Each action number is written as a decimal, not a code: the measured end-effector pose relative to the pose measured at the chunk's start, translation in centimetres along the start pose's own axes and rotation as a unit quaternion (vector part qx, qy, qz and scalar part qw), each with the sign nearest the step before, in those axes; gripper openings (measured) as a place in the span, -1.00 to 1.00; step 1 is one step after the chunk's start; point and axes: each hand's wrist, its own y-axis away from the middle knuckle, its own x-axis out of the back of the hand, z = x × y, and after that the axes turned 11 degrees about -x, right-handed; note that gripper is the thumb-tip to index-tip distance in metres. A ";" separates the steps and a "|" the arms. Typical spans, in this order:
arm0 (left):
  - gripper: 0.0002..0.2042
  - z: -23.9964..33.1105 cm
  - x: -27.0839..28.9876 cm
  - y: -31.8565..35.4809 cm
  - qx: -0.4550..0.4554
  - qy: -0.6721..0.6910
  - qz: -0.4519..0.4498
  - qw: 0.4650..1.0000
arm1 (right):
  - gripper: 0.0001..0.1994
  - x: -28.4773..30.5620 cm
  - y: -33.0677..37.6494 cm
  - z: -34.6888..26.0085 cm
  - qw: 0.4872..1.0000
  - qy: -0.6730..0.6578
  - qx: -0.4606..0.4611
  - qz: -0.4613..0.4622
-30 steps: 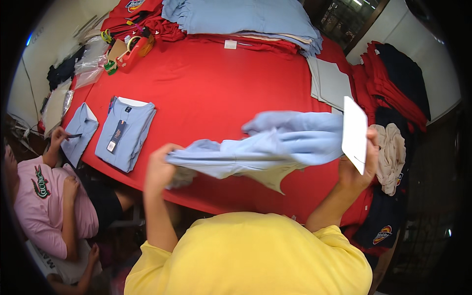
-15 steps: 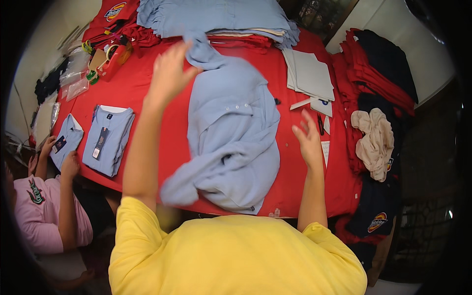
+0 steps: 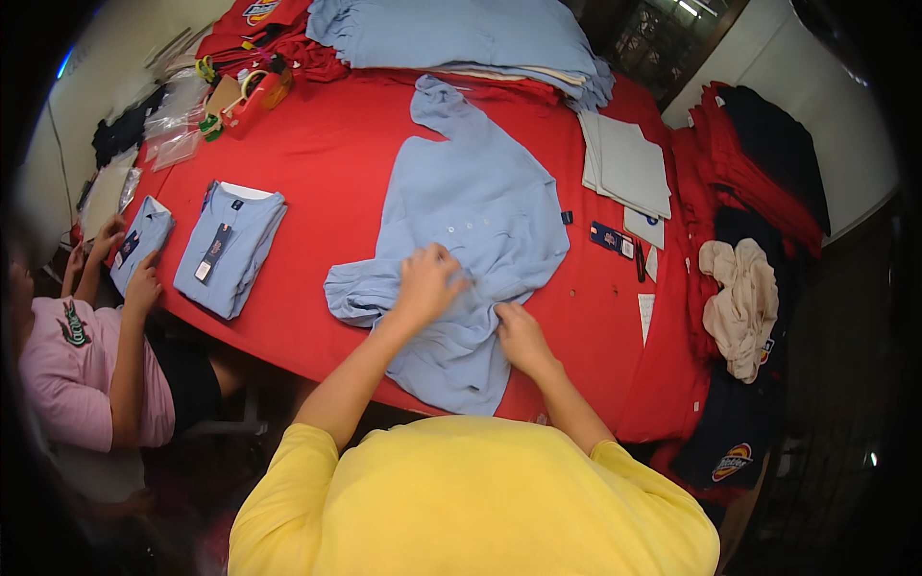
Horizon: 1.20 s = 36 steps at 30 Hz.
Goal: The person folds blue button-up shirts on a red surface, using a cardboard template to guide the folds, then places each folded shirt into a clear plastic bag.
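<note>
- A pale wall [image 3: 773,62] rose beyond the right side, meeting a dark, grilled opening [image 3: 658,43] behind the far right corner.
- The worktop [image 3: 327,173], covered in red cloth, filled most of the room's middle, its edges bowed by the lens.
- A co-worker in a pink top [image 3: 86,384] sat off the left end of the near edge, both hands on a small folded blue garment [image 3: 144,240] at the left edge.
- A broad pile of light blue garments [image 3: 451,34] lay along the far edge, over red ones.
- A red and navy stack [image 3: 768,134] stood at the far part of the right edge.
- The light blue shirt [image 3: 461,192] sprawled across the middle, rumpled, its lower end close to the near edge, one sleeve toward the far edge.
- Folded blue shirts [image 3: 250,250] lay toward the left edge.
- A crumpled beige cloth [image 3: 740,312] sat by the right edge.
- Whitish sheets [image 3: 634,168] were fanned near the far right corner.
- The right hand [image 3: 523,338] pinched the shirt's side; the left hand [image 3: 429,286] was over its front, blurred, its grip impossible to tell.
- A red tape dispenser [image 3: 254,106] stood near the far left corner.
- A dark tag [image 3: 612,239] and a black pen [image 3: 640,261] lay just beyond the sheets, toward the near edge.
</note>
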 end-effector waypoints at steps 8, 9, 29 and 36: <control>-0.77 -11.1 13.5 7.7 0.273 0.286 0.375 0.838 | -0.66 12.8 -2.3 7.2 0.938 -0.222 -0.129 0.231; -0.74 -10.4 12.6 9.5 0.275 0.299 0.349 0.845 | -0.48 12.4 -1.7 5.9 0.936 -0.259 -0.079 0.224; -0.55 -3.0 22.8 16.5 0.224 0.370 0.514 0.741 | -0.67 20.1 -0.4 6.6 0.731 -0.669 0.094 0.095; -0.73 -5.8 26.9 4.2 0.198 0.393 0.307 0.844 | -0.76 24.9 -7.0 -1.9 0.775 -0.621 0.110 0.047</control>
